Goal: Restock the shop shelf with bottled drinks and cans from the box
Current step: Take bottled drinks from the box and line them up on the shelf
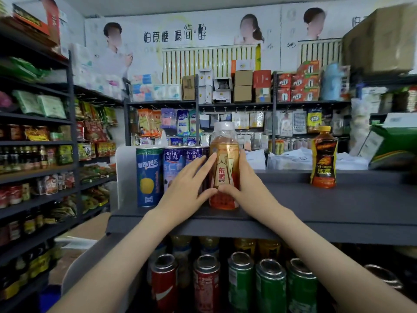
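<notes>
A gold-labelled drink bottle (224, 159) with a clear cap stands upright on the dark top shelf (316, 204). My right hand (244, 177) grips it from the right, thumb across its lower front. My left hand (188, 184) lies with straight fingers against the bottle's left side and the cans beside it. To the left stand a blue can (147, 177) and purple-topped cans (173, 163). A dark Hi-Tiger bottle (323, 158) with a yellow cap stands alone further right on the same shelf.
Below the top shelf stand red cans (163, 283) and green cans (270, 288), with bottles behind them. A snack rack (45, 154) fills the left side. Cardboard (90, 229) lies on the floor at lower left. More stocked shelves run along the back wall.
</notes>
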A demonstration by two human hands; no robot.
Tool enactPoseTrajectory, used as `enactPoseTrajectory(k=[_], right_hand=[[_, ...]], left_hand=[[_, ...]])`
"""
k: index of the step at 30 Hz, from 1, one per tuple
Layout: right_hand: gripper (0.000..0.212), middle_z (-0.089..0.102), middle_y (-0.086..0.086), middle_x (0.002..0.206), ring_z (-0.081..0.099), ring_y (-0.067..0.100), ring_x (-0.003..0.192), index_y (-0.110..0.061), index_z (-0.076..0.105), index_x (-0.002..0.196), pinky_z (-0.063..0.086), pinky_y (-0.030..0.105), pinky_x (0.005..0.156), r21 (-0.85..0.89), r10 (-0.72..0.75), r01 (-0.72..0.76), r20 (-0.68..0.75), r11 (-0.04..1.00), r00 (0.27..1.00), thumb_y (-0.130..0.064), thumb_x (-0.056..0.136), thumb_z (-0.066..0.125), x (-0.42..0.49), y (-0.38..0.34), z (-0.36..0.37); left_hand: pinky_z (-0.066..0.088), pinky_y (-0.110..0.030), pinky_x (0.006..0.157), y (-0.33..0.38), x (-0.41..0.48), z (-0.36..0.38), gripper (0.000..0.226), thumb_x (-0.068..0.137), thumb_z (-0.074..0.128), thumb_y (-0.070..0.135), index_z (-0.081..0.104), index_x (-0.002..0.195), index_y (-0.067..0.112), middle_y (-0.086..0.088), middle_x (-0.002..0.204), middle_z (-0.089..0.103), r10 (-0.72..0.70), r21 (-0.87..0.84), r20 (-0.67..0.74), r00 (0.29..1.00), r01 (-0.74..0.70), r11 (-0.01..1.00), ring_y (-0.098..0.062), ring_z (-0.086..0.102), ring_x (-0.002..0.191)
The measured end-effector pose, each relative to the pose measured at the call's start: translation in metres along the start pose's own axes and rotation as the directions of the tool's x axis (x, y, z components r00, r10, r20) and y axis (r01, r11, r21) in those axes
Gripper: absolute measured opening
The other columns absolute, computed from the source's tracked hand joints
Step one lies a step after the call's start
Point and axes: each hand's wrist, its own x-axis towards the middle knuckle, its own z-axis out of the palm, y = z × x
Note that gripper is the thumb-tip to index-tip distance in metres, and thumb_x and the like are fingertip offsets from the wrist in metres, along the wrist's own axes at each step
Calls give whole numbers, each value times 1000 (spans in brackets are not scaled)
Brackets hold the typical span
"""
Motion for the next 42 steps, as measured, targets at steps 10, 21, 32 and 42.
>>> enactPoseTrajectory(k=[10,21,32,42], right_hand=[[94,-28,-2,154,-17,20,146,-26,-16,149,13,40,118,-382,-168,167,30,909,985,-28,92,59,-10,-14,-3],[60,40,12,146,35,25,135,-7,34,146,32,36,110,-307,-279,223,-153,925,948,-14,91,57,-99,-44,14],[48,50,8,133,44,21,126,-6,43,138,39,34,104,83,-284,272,232,959,930,-17,94,56,-240,-97,184],[50,52,14,129,47,32,124,-3,44,136,41,42,103,165,-286,236,638,958,715,-14,89,59,-307,-184,446]], left_hand=[[-2,-36,119,12,0,-3,82,95,51,41,-15,144,33,-3,161,8,-12,135,-4,1000,12,991,-19,3,148],[36,-48,109,53,-78,-12,63,86,64,22,40,144,12,-20,140,47,-103,112,-88,991,112,987,-35,45,129],[41,-37,103,62,-352,-53,50,88,50,27,50,134,6,-13,132,54,-489,116,195,850,475,872,-25,47,121],[22,-27,112,-49,-616,-117,55,98,48,30,29,148,17,-4,151,32,-908,314,252,335,859,404,-19,27,139]])
